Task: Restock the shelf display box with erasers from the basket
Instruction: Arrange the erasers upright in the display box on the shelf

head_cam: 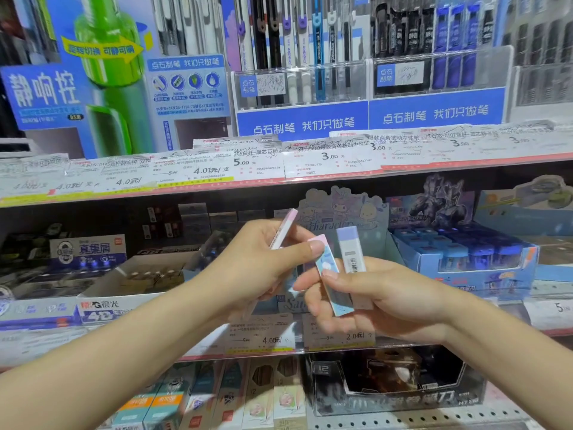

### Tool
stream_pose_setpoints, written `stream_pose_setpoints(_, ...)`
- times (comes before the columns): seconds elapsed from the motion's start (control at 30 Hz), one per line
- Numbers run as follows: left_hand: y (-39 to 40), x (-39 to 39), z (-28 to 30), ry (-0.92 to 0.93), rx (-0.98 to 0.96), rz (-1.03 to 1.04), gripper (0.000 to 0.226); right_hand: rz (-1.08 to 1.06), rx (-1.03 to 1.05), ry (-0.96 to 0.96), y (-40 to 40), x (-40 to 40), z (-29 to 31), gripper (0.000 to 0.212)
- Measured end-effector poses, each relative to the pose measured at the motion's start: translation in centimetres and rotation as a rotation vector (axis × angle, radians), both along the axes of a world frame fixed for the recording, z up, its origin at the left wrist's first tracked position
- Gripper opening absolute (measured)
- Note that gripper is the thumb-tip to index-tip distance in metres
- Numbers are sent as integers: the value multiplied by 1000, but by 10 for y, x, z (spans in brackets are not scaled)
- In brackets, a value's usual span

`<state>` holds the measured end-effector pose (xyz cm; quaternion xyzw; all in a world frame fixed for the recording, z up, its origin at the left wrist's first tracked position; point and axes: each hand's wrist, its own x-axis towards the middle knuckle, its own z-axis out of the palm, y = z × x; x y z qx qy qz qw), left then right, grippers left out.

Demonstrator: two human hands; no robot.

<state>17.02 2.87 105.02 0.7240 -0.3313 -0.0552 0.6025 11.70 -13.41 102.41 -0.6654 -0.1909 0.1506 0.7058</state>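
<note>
In front of the middle shelf, my left hand [263, 259] holds a pink-and-white eraser [283, 229] upright, and its thumb also pinches the top of a pastel blue eraser [330, 274]. My right hand [372, 296] grips that blue eraser lower down, along with a white eraser with a purple cap and barcode [352, 252]. Behind both hands stands the pastel cartoon-character display box [344, 209], its inside mostly hidden by my hands. No basket is visible.
A blue box of sharpeners [465, 249] stands right of the display box, and a white open carton [142, 274] left of it. Price tags line the shelf edges. Pens fill the shelf above, and packaged goods and a dark box [397, 380] sit below.
</note>
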Motion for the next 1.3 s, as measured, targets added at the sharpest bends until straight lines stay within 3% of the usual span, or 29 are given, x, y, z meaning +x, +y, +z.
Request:
stream_pose_setpoints(0.2,5,3,4,6,68,19,13,-384,-426,-497,0,2,-1,44)
stream_pose_setpoints(0.33,4,4,3,24,73,49,13,-425,-619,-608,5,0,-1,47)
stream_pose_setpoints(0.43,2,6,2,-30,88,74,20,-470,-694,-667,9,-3,4,38)
stream_pose_setpoints(0.6,11,25,-1,-597,350,318,26,-646,-781,-772,-14,17,12,19)
stream_pose_setpoints(0.67,14,26,-1,-762,494,323,34,-699,-771,-792,-24,29,13,17)
stream_pose_setpoints(0.77,17,25,-3,-867,686,209,33,-716,-782,-800,-31,43,8,28)
stream_pose_setpoints(0.9,15,25,-7,-877,824,167,66,-664,-824,-793,-30,49,0,38)
stream_pose_setpoints(1.3,15,23,0,-780,831,115,63,-585,-1000,-786,-26,42,-4,33)
